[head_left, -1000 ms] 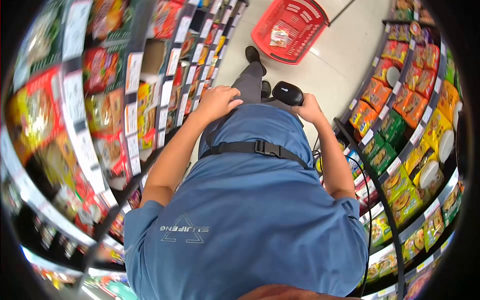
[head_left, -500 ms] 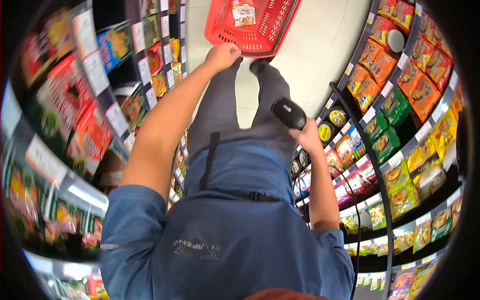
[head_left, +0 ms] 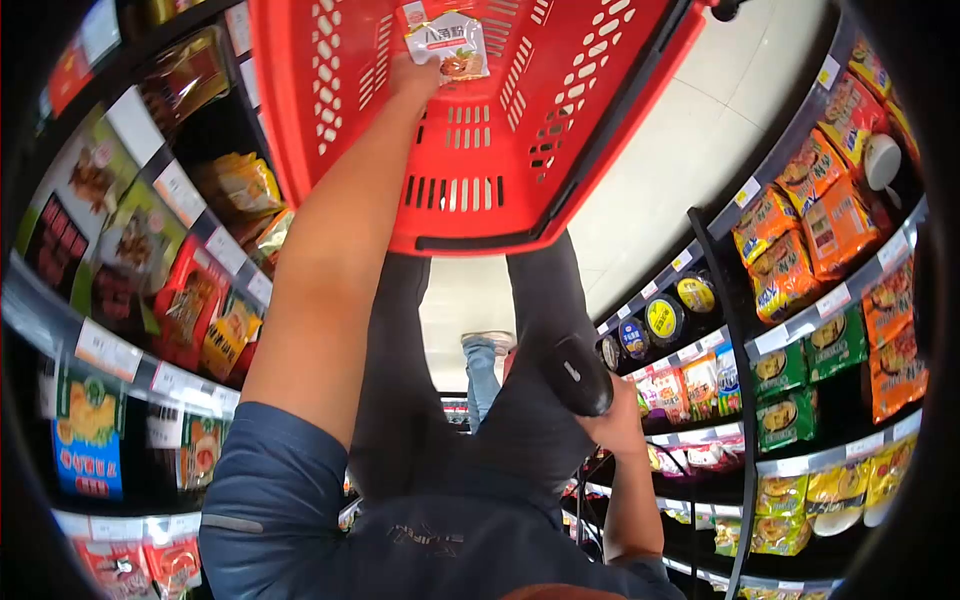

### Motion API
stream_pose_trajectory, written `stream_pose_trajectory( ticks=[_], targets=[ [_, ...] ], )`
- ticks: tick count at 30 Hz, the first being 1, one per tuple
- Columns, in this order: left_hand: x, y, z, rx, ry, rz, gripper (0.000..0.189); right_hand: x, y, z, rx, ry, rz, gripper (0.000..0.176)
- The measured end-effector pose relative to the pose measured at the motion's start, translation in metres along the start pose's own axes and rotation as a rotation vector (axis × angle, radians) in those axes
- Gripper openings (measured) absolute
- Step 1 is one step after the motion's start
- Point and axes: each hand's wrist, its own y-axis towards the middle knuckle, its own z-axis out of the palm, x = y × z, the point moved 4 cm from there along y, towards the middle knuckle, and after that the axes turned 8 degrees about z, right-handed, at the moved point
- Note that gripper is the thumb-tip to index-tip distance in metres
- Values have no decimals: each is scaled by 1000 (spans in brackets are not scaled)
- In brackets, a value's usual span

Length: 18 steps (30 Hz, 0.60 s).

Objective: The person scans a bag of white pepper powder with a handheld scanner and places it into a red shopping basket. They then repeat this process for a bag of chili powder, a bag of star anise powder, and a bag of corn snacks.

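Observation:
My left hand (head_left: 412, 80) reaches down inside the red shopping basket (head_left: 450, 228). Its fingers are closed at the lower left corner of a white and red packet of star anise powder (head_left: 455, 48), which lies in the basket. My right hand (head_left: 617, 418), beside my thigh, is wrapped round a black handheld barcode scanner (head_left: 577, 375). The scanner's rounded head points up and to the left; its handle is mostly hidden in my palm.
Shelves of packaged food (head_left: 185, 290) line the left. On the right are shelves with orange noodle packs (head_left: 840, 225), green packs (head_left: 835, 345) and round tubs (head_left: 662, 318). A black bar (head_left: 735, 370) runs along them. A person's leg in blue jeans (head_left: 481, 370) shows between my legs.
The basket appears much nearer and larger. My left hand has gone from above its near rim to the packet inside. My right hand still holds the scanner, now lower in view.

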Motion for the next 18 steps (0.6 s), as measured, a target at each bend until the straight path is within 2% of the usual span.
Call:
stream_pose_trajectory(
  ticks=[1, 5, 7, 9, 11, 14, 16, 17, 18],
  targets=[
    [13, 7, 7, 10, -226, -115, 40, -2, 5, -1, -21, -6, 19, 37],
    [37, 36, 30, 148, -276, -217, 32, -6, 19, -1, -47, -13, 33, 34],
    [20, 25, 24, 126, -330, -158, 31, -10, 24, 1, -51, -12, 8, 33],
    [-22, 5, 4, 105, 181, 263, 23, -6, 15, 0, -57, -14, -16, 32],
    [-49, -23, -6, 160, -302, 387, 17, 9, 4, -3, -105, -86, -63, 31],
    [-106, -75, -65, 61, -174, 497, 17, 32, -30, -7, -151, -106, -122, 30],
    [-136, -114, -99, 329, -636, 334, 20, 47, -58, -10, -162, -102, -150, 31],
    [-154, -136, -120, 256, -795, 262, 25, 56, -73, -13, -170, -104, -173, 31],
    [-171, -155, -135, 581, -1211, 238, 28, 68, -89, -15, -190, -120, -222, 31]
  ],
)
